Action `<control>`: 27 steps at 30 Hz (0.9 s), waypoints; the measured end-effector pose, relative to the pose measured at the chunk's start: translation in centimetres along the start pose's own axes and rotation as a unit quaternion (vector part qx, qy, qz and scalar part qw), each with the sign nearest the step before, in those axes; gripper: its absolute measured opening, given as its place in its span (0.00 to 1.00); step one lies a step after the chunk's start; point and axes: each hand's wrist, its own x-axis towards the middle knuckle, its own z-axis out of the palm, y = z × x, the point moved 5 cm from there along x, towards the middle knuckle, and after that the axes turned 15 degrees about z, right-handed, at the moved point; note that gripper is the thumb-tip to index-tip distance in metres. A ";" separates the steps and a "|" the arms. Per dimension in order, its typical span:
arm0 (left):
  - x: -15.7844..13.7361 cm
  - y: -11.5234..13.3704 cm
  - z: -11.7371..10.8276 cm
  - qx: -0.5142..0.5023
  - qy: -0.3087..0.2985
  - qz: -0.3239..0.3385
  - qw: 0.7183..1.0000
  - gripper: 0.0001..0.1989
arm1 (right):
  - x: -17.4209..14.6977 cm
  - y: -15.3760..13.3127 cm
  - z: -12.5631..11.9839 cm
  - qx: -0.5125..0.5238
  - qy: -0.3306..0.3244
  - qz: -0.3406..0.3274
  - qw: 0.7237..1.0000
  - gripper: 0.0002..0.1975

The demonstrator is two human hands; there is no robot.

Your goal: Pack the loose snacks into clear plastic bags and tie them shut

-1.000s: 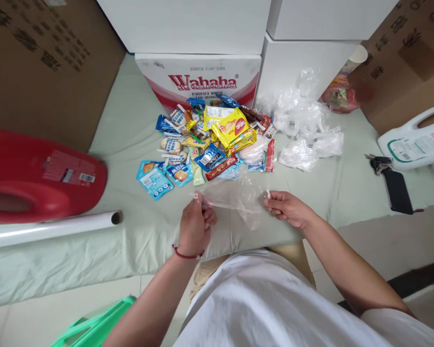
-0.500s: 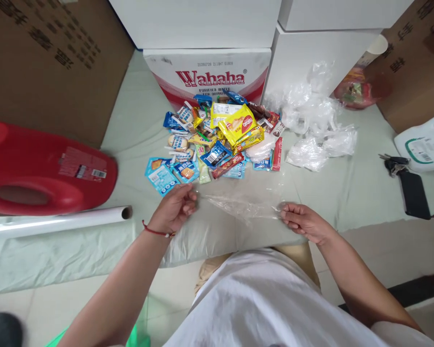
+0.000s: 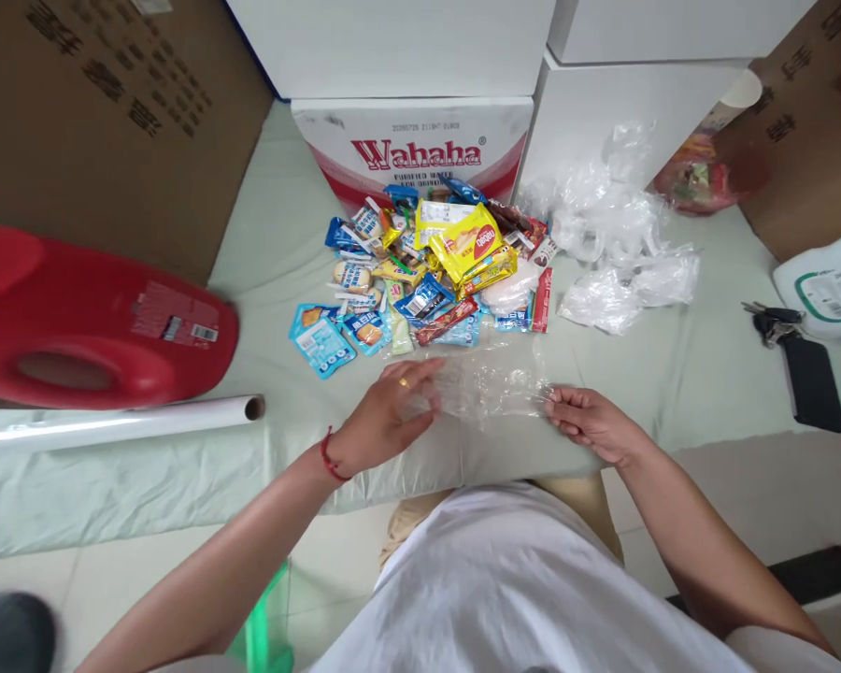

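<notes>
A clear plastic bag [image 3: 487,383] lies stretched just above the cloth, between my two hands. My right hand [image 3: 589,421] pinches its right end between thumb and fingers. At the other end, my left hand [image 3: 392,407] has its fingers stretched out and thumb apart, touching the film. Whether the left fingertips are inside the bag or only against it, I cannot tell. Just beyond the bag is a heap of wrapped snacks, with a yellow wafer packet [image 3: 468,243] on top and light-blue packets [image 3: 324,346] at its left edge.
Crumpled clear bags [image 3: 606,238] lie right of the snacks. Behind stands a Wahaha carton [image 3: 420,140]. A red jug [image 3: 98,318] and a white film roll [image 3: 126,418] are on the left. Keys [image 3: 771,322], a black phone-like object [image 3: 813,379] and a white bottle [image 3: 831,285] sit at right.
My left hand has moved right along the bag and changed from a curled grip to stretched fingers. The bag looks wider and less taut. My right hand keeps its pinch.
</notes>
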 end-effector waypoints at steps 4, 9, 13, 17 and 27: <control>-2.9 -0.6 -0.9 0.059 -0.092 0.077 0.991 0.09 | 0.4 0.1 -0.8 -0.020 0.007 -0.010 1.000 0.29; -8.0 -1.8 -0.5 0.105 -0.211 0.104 0.966 0.13 | 0.9 -0.5 -1.4 -0.103 0.021 -0.049 0.993 0.26; -9.2 -1.7 -0.6 0.075 -0.199 0.051 0.976 0.14 | 1.2 -1.4 -1.8 -0.172 0.046 -0.098 0.979 0.21; -7.6 -0.3 -1.2 0.117 -0.045 0.006 0.992 0.06 | 1.5 -1.6 -1.6 -0.204 0.042 -0.134 0.969 0.16; -2.1 -2.8 5.2 0.473 -0.046 0.114 0.873 0.22 | 0.2 -0.3 -2.6 -0.309 0.128 -0.167 0.928 0.10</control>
